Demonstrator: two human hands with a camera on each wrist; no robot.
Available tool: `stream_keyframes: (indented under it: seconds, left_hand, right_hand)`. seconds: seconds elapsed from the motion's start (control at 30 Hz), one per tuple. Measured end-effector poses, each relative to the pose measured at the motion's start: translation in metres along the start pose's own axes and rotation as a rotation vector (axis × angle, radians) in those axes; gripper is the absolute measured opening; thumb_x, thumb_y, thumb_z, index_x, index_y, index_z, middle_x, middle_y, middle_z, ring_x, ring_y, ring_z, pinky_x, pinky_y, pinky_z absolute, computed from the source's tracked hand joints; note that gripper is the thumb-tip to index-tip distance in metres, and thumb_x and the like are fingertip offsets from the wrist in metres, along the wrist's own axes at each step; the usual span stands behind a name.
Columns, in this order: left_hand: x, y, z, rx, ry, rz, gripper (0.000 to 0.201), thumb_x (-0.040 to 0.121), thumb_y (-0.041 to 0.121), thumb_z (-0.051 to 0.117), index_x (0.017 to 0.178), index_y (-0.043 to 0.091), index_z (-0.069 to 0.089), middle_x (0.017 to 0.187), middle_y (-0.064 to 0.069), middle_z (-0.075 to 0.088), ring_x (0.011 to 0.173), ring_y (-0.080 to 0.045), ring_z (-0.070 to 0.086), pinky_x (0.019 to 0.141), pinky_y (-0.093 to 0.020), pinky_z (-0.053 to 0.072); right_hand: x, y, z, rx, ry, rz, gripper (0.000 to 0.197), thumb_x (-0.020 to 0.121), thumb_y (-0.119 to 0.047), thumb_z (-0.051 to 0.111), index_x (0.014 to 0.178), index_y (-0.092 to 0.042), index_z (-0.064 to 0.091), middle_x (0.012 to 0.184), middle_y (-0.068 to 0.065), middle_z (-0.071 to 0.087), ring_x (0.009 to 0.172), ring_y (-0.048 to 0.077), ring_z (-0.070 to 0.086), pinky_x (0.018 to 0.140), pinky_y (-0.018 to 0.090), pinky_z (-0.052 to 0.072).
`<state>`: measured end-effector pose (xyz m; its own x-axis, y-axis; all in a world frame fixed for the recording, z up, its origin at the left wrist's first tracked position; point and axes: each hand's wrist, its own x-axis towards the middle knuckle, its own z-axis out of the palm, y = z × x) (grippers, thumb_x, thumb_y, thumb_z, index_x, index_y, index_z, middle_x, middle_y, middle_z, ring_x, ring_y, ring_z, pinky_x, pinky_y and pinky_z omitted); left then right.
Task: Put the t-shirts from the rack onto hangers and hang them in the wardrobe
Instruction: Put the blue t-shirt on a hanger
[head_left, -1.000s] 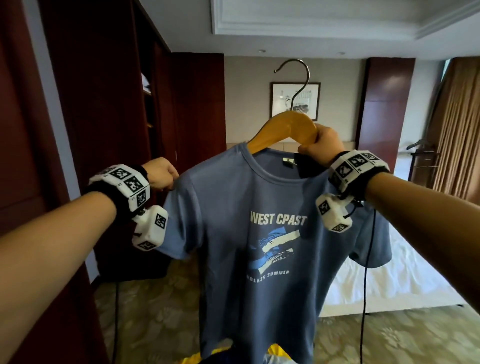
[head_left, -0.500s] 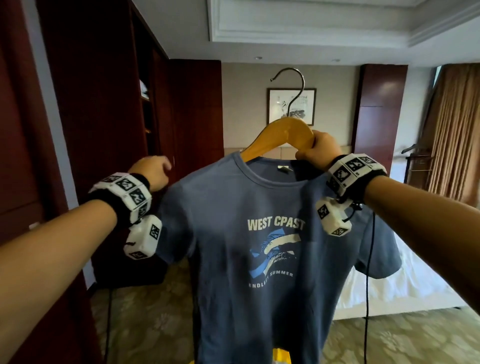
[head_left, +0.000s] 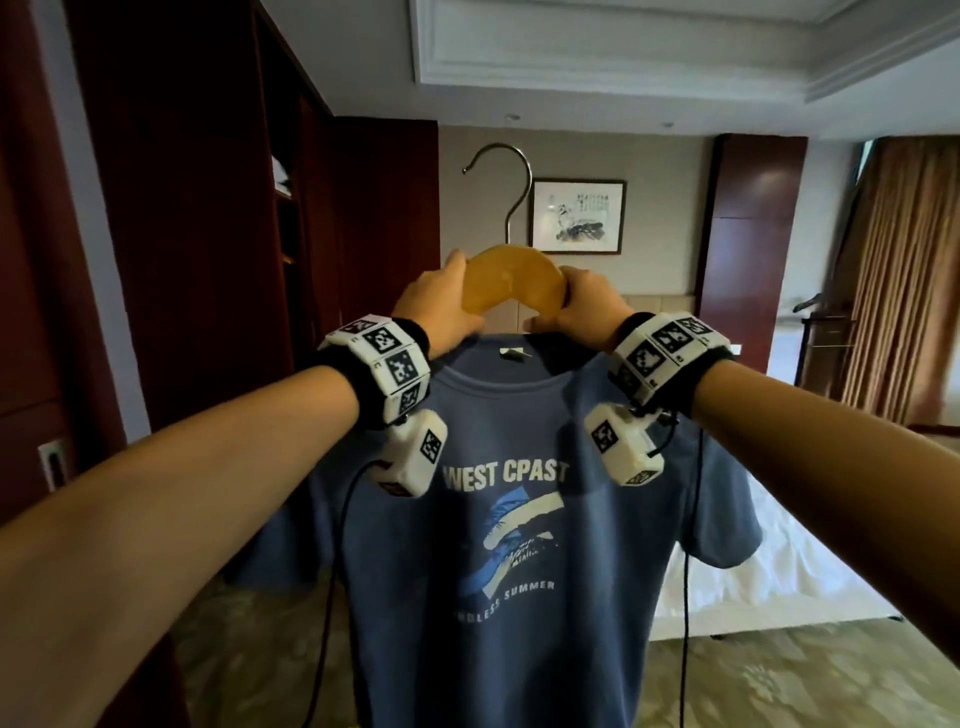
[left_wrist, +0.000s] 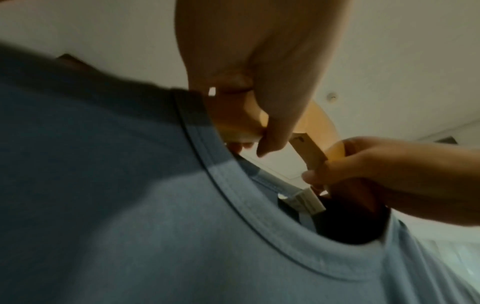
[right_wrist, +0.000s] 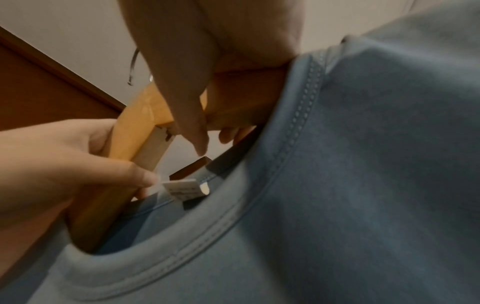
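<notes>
Holding the blue t-shirt (head_left: 498, 545) up in mid-air before me, facing me, long axis hanging straight down, I risk a shoulder slipping off if I tilt the wooden hanger (head_left: 511, 278). My left hand (head_left: 441, 306) and right hand (head_left: 576, 306) each curl round its arms; its hook (head_left: 506, 182) points upward, opening left.

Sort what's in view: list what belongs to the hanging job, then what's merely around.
Job: blue t-shirt; wooden hanger, gripped by left hand and right hand; wardrobe.
Around: framed picture; bed; curtain.
</notes>
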<state>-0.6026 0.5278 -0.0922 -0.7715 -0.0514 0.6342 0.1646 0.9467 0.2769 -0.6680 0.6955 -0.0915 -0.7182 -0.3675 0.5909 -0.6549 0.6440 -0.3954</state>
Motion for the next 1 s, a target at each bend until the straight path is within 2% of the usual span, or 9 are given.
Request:
stream_keyframes:
  seconds: [0.1,0.17,0.27,0.4,0.57,0.63,0.77,0.87,1.0]
  left_hand:
    - [-0.005,0.000,0.001,-0.034,0.031,-0.009,0.052,0.081,0.020,0.068,0.124,0.007,0.040,0.115,-0.016,0.058,0.101,-0.035,0.058,0.073,-0.033,0.040]
    - [-0.009,0.004,0.003,0.016,0.064,0.002,0.052,0.083,0.022,0.065,0.127,0.008,0.040,0.115,-0.016,0.059,0.103,-0.035,0.055,0.084,-0.037,0.039]
    - [-0.014,0.008,0.005,0.079,0.102,0.008,0.049,0.086,0.021,0.061,0.128,0.007,0.039,0.114,-0.017,0.059,0.106,-0.034,0.052,0.101,-0.040,0.030]
    - [-0.015,0.005,0.009,0.041,0.100,-0.028,0.049,0.084,0.022,0.063,0.126,0.011,0.040,0.111,-0.015,0.060,0.102,-0.035,0.055,0.081,-0.033,0.036]
    - [-0.031,-0.005,0.000,0.032,0.103,-0.117,0.051,0.083,0.021,0.066,0.127,0.015,0.040,0.110,-0.013,0.061,0.097,-0.033,0.059,0.074,-0.037,0.044]
    - [-0.040,-0.012,-0.011,0.024,0.124,-0.150,0.051,0.083,0.020,0.066,0.127,0.016,0.041,0.108,-0.012,0.061,0.096,-0.032,0.060,0.076,-0.039,0.047]
    - [-0.059,-0.029,-0.039,0.027,0.144,-0.197,0.050,0.082,0.018,0.067,0.125,0.016,0.042,0.106,-0.012,0.061,0.093,-0.032,0.060,0.079,-0.043,0.049]
    - [-0.082,-0.048,-0.068,0.042,0.159,-0.219,0.048,0.081,0.019,0.067,0.122,0.015,0.043,0.104,-0.012,0.061,0.092,-0.032,0.060,0.080,-0.046,0.051]
    - [-0.119,-0.078,-0.116,0.058,0.181,-0.246,0.048,0.079,0.018,0.068,0.120,0.015,0.043,0.104,-0.011,0.061,0.090,-0.031,0.060,0.076,-0.042,0.050]
  right_hand:
    - [-0.008,0.010,-0.014,0.009,-0.144,-0.013,0.058,0.083,-0.040,0.065,0.128,-0.009,0.045,0.112,0.005,0.056,0.101,0.020,0.055,0.084,0.029,0.043]
    - [-0.016,0.028,-0.023,0.060,-0.224,0.038,0.056,0.087,-0.045,0.058,0.130,-0.012,0.044,0.113,0.002,0.054,0.100,0.017,0.054,0.083,0.030,0.044]
    - [-0.026,0.056,-0.022,0.041,-0.362,0.072,0.047,0.087,-0.038,0.061,0.125,-0.013,0.051,0.115,0.006,0.059,0.101,0.018,0.056,0.091,0.034,0.046]
    - [-0.031,0.068,-0.008,0.098,-0.378,0.062,0.041,0.080,-0.028,0.072,0.114,-0.008,0.061,0.110,0.006,0.066,0.098,0.020,0.060,0.092,0.034,0.047]
    - [-0.028,0.063,0.017,0.061,-0.358,-0.010,0.036,0.080,-0.035,0.072,0.100,-0.006,0.064,0.097,0.013,0.068,0.087,0.027,0.063,0.080,0.036,0.052]
    - [-0.027,0.053,0.024,0.068,-0.364,-0.050,0.027,0.082,-0.035,0.070,0.088,-0.010,0.062,0.089,0.012,0.066,0.081,0.026,0.062,0.070,0.031,0.049]
    - [-0.030,0.017,0.034,0.096,-0.370,-0.139,0.032,0.085,-0.033,0.066,0.102,-0.006,0.062,0.092,0.006,0.065,0.081,0.018,0.059,0.071,0.024,0.046]
    - [-0.036,-0.020,0.042,0.106,-0.373,-0.198,0.020,0.085,-0.029,0.067,0.092,-0.013,0.058,0.081,-0.001,0.059,0.070,0.011,0.053,0.057,0.013,0.039]
    - [-0.045,-0.079,0.059,0.114,-0.381,-0.264,0.033,0.085,-0.029,0.067,0.105,-0.003,0.062,0.091,0.006,0.062,0.080,0.019,0.056,0.070,0.026,0.041]
